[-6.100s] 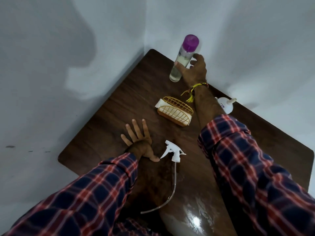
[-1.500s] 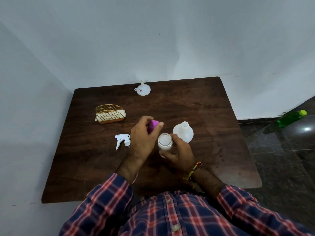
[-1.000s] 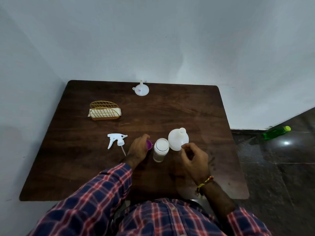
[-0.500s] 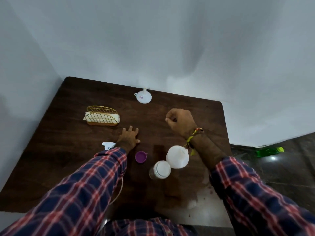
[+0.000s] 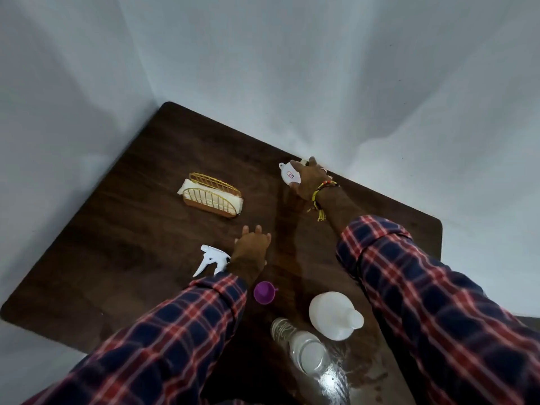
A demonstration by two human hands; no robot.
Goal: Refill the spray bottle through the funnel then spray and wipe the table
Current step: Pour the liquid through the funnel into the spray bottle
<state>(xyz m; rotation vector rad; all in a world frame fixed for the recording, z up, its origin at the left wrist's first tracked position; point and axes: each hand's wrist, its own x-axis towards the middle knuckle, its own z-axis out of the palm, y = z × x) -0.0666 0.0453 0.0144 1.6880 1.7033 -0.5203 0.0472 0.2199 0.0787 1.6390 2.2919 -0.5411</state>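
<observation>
Your right hand (image 5: 306, 179) closes over one small white plastic funnel (image 5: 289, 177) at the dark wooden table (image 5: 122, 235)'s far edge; your left hand (image 5: 252, 248) rests flat and empty beside one white trigger sprayer head (image 5: 211, 259). One purple cap (image 5: 264, 292), one open clear bottle (image 5: 304, 349) and one white round bottle (image 5: 333, 315) stand near you, and one gold wire napkin holder (image 5: 211, 199) sits left.

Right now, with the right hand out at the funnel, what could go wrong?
1. The open clear bottle stands uncapped just below the reaching right sleeve; pulling the arm back could tip it.
2. The right hand meets the funnel at the table's far edge by the wall; a nudge might push it off.
3. The purple cap lies loose beside the left sleeve and could be swept away.
</observation>
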